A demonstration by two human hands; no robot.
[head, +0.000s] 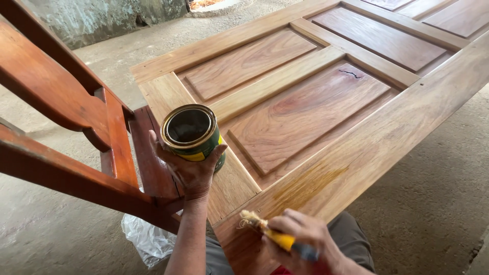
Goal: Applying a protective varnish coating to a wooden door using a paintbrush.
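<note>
My left hand (189,170) grips a small open tin can (192,134) with a green and yellow wrapper, held upright above the near end of a panelled wooden door (310,109). Dark liquid shows inside the can. My right hand (300,244) holds a yellow-handled paintbrush (267,230), its pale bristles resting on the door's near rail. A wet, yellowish streak (305,186) lies on the rail just beyond the brush. The door lies flat and stretches away to the upper right.
A reddish wooden chair frame (76,127) stands at the left, touching the door's near corner. A crumpled plastic bag (145,239) lies on the concrete floor (428,203) below it. A stained wall (102,18) rises at the far left.
</note>
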